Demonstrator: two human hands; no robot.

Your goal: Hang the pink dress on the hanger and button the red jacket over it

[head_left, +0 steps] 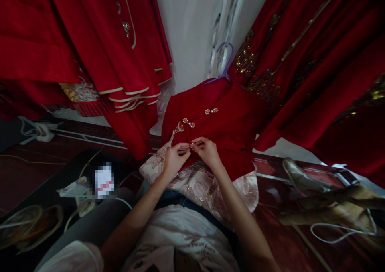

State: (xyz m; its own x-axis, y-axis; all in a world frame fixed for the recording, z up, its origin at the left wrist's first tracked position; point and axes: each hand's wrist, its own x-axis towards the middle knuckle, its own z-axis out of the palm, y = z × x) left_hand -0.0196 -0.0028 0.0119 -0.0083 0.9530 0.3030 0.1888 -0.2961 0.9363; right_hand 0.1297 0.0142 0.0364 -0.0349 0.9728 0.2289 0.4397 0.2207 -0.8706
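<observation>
A red top on a purple hanger lies over my lap, with shiny pale pink brocade cloth showing beneath it. Pearl flower frog buttons sit down its front, and a jewelled ornament hangs near the upper left ones. At the lower front, my left hand pinches one side of a small pearl frog button. My right hand grips the other side of it, fingertips almost meeting. The fingers partly hide this button, so whether it is fastened cannot be seen.
Red garments with pale piping hang at the left; sequinned red garments hang at the right. A dark surface at lower left carries a blurred-out white item and cords. Brown cloth and a white cord lie at lower right.
</observation>
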